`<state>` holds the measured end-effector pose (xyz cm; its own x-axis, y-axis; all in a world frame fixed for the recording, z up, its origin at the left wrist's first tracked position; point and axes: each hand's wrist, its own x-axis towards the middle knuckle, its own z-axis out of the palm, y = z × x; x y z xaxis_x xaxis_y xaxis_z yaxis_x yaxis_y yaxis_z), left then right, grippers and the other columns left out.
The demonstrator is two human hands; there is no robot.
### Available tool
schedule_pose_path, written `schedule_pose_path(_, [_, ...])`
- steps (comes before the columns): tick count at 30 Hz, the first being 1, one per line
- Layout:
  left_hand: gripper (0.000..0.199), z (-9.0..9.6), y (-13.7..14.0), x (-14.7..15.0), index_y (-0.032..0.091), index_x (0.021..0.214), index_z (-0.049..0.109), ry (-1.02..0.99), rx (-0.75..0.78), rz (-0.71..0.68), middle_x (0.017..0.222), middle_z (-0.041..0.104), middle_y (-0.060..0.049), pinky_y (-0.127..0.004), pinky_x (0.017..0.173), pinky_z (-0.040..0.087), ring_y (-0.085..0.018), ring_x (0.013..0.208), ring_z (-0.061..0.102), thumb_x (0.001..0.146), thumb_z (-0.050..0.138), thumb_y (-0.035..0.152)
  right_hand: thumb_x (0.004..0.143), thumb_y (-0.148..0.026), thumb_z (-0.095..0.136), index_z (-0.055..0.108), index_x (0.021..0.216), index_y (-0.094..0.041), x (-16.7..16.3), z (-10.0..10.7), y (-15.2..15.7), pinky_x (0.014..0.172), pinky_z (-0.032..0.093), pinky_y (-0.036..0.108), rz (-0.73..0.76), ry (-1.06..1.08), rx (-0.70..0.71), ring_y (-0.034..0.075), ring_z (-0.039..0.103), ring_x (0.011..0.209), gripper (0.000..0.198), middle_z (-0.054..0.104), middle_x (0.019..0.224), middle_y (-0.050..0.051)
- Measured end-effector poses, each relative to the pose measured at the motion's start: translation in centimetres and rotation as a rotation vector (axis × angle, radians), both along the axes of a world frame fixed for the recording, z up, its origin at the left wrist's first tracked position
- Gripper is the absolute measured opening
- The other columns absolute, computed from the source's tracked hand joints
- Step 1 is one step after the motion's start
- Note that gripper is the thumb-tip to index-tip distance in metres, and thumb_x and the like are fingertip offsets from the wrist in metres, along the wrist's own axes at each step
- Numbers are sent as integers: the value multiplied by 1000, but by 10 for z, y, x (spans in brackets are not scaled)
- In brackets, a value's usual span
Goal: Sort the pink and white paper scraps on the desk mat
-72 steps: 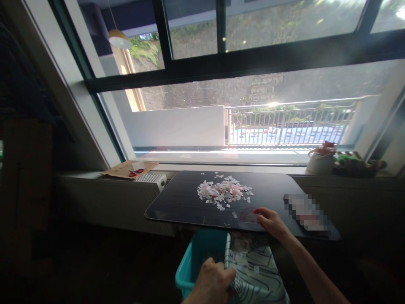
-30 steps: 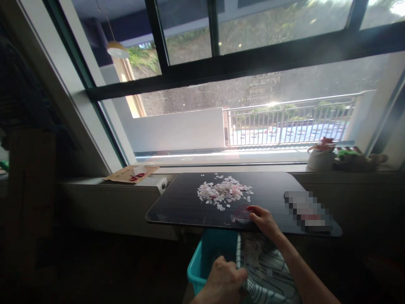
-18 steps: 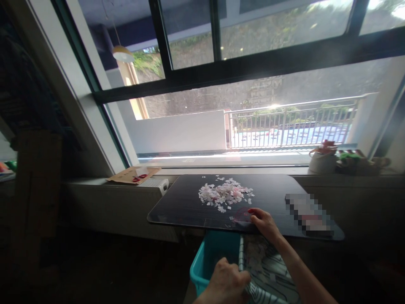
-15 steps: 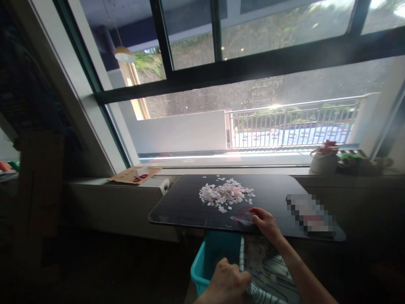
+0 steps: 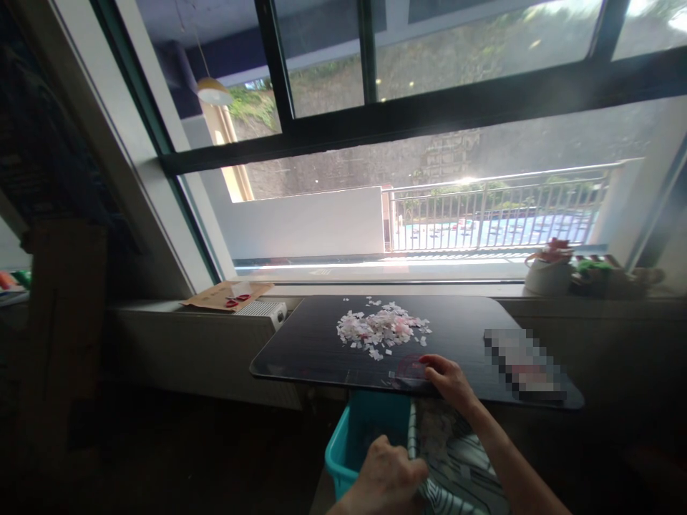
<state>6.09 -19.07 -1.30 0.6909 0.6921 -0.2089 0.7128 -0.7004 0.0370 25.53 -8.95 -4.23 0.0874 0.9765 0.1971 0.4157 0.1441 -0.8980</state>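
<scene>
Below the window [image 5: 456, 107], our dark table [image 5: 300, 350] has bare space either side of its paper scraps [image 5: 378, 329]. Near the front edge, our right hand [image 5: 448, 378] pinches a clear plastic piece [image 5: 411, 367]; our left hand [image 5: 389, 468] is clenched on a striped bag [image 5: 475, 458] holding pale bits [image 5: 436, 429], beside a teal bin [image 5: 338, 452].

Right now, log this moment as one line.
left hand: gripping white striped bag beside teal plastic bin | right hand: pinching clear red-marked piece | pale paper scraps: heaped on black tabletop

Brown paper [image 5: 202, 297], left of the table [image 5: 305, 347]: faint marks, we can't read them.
Pixelated item [image 5: 523, 365], table's right end: we read nothing.
</scene>
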Motion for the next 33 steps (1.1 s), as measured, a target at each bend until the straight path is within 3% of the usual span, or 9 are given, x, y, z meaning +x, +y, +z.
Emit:
schedule_pose_path(8, [30, 3, 0, 2, 19, 94, 63, -7, -24, -10, 88, 70, -11, -41, 77, 49, -27, 80, 67, 79, 55, 44, 68, -27, 53, 73, 88, -15, 2, 2, -4, 56, 44, 23, 110, 41, -19, 15, 59, 60, 31, 69, 65, 1])
schedule_pose_path(13, [30, -1, 0, 2, 19, 93, 63, -18, -8, -14, 87, 70, -11, -40, 77, 49, -26, 79, 67, 80, 54, 44, 70, -36, 57, 72, 98, -17, 0, -3, 2, 63, 47, 26, 56, 42, 0, 19, 64, 70, 37, 72, 75, 4])
schedule_pose_path(21, [30, -5, 1, 2, 20, 92, 64, -30, 7, -19, 85, 71, -10, -39, 75, 49, -25, 77, 67, 79, 57, 46, 68, -36, 61, 75, 92, -20, 0, -1, -2, 63, 47, 26, 58, -13, -5, 18, 64, 66, 32, 72, 71, 2])
schedule_pose_path(27, [28, -9, 1, 2, 20, 90, 64, -40, 11, -14, 82, 71, -9, -38, 74, 49, -25, 75, 67, 79, 56, 44, 71, -38, 56, 72, 99, -20, -2, -2, 1, 65, 45, 28, -1, -68, -15, 20, 63, 71, 37, 71, 74, 3])
schedule_pose_path(33, [25, -1, -2, 2, 19, 91, 63, -30, 29, -17, 84, 70, -9, -39, 75, 48, -24, 77, 67, 79, 55, 41, 68, -32, 57, 74, 92, -19, -1, 4, -6, 63, 45, 25, 85, -66, -37, 17, 62, 67, 32, 71, 71, 1])
